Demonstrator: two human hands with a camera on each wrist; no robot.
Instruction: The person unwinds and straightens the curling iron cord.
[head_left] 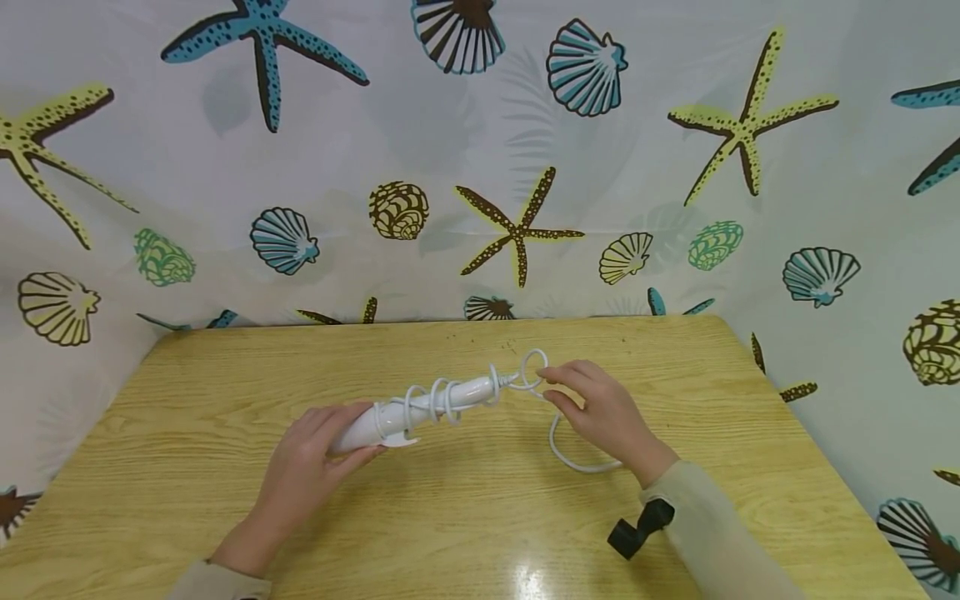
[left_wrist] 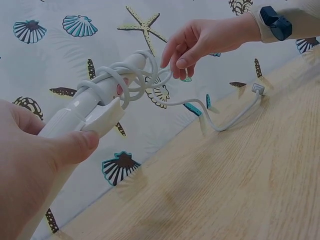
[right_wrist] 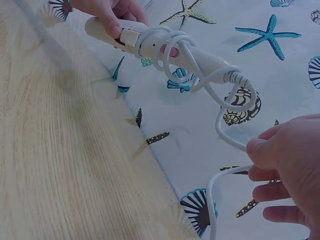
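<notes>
In the head view, my left hand [head_left: 307,462] grips a white curling iron [head_left: 474,391] by its thick end, holding it slanted over the table. Loose coils of its white cord [head_left: 588,470] wind around the slimmer part. A flared lever [left_wrist: 106,119] stands out from the side near my left thumb in the left wrist view. On the right, my right hand [head_left: 600,408] pinches the cord between thumb and forefinger, just past a small loop at the iron's cord end. Its other fingers are spread loosely in the right wrist view.
The cord runs down to a plug [left_wrist: 258,90] lying on the wooden table [head_left: 225,375]. A black wrist-worn device [head_left: 641,529] sits at the right sleeve. Behind the table hangs a white cloth [head_left: 345,150] printed with starfish and shells.
</notes>
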